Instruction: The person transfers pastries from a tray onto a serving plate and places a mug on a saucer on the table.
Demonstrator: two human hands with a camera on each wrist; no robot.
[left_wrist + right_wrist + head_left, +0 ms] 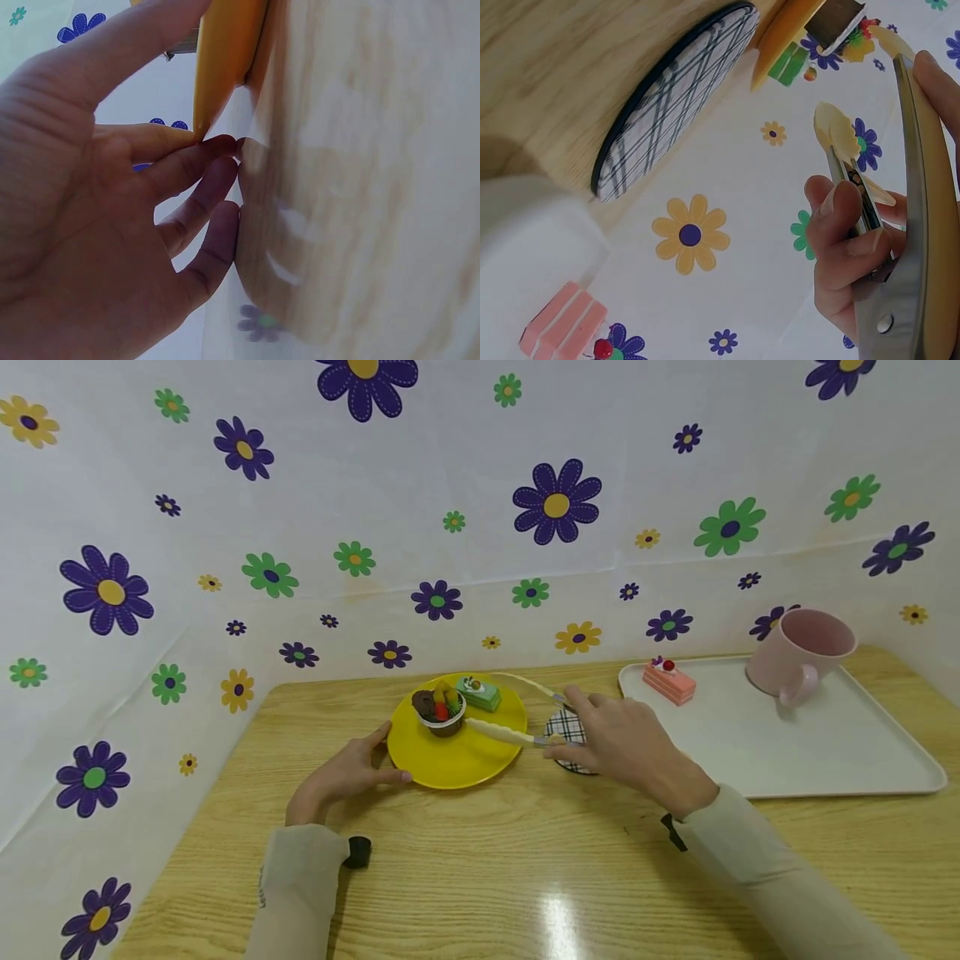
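My right hand (626, 743) grips a pair of tongs (498, 732) with cream-coloured, wavy ends. The tongs' arms are spread apart over the yellow plate (431, 768), one end beside the cupcake (446, 727), the other behind the green cake slice (483, 695). That cupcake has a dark cup, with chocolate and fruit on top. With its thumb and fingertips, my left hand (348, 774) touches the plate's left rim. In the left wrist view the other fingers (219, 236) rest near the table surface. Partly hidden under my right hand lies a checked round coaster (562, 727).
A white tray (810, 768) stands on the right side of the wooden table (465, 877). On it are a pink cake slice (670, 682) and a pink mug (795, 652). A flower-printed cloth (465, 460) hangs behind and at the sides.
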